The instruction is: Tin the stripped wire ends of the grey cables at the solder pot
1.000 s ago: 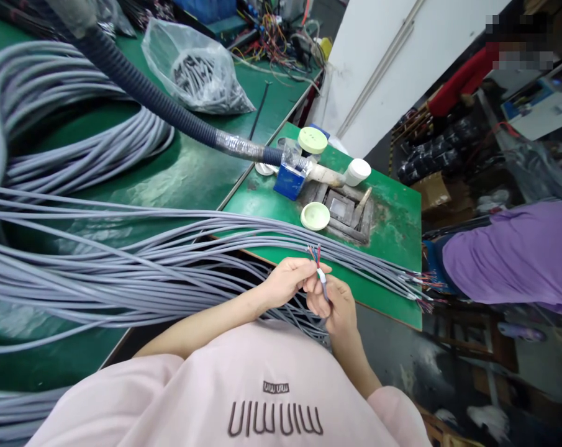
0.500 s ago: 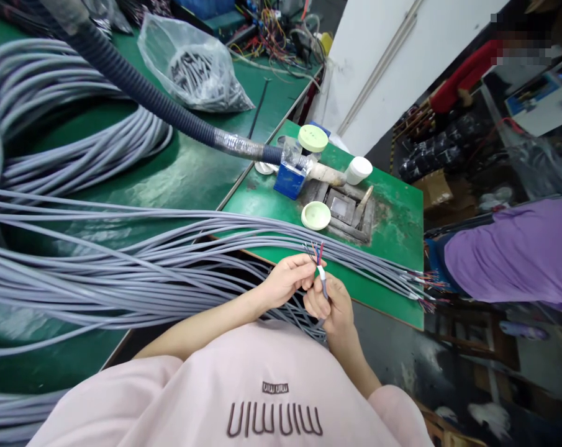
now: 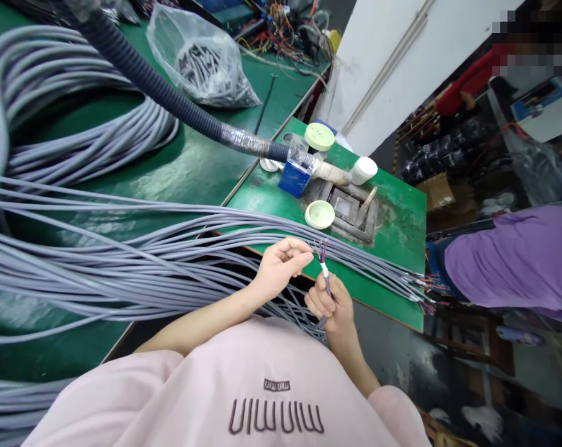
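Observation:
My right hand (image 3: 331,301) is closed around a grey cable (image 3: 328,285), just below a white band near its end. Thin coloured wires (image 3: 323,251), red, blue and orange among them, fan out upward from the band. My left hand (image 3: 283,266) is at the left of these wires, thumb and forefinger pinched on a thin wire at the edge of the fan. Its other fingers are curled. Behind both hands a bundle of grey cables (image 3: 243,217) runs across the green table, with stripped, coloured ends (image 3: 430,282) at the right.
A soldering pot (image 3: 348,208) sits in the tabletop beside a pale green dish (image 3: 320,215) and a white jar (image 3: 364,169). A dark extraction hose (image 3: 169,102) reaches over to a blue box (image 3: 294,179). Coiled cable (image 3: 89,143) lies left. A person in purple (image 3: 513,257) is at the right.
My left hand has drawn back left from the white band, now pinching a wire out at the side. The right hand keeps its hold on the cable. The view has shifted slightly.

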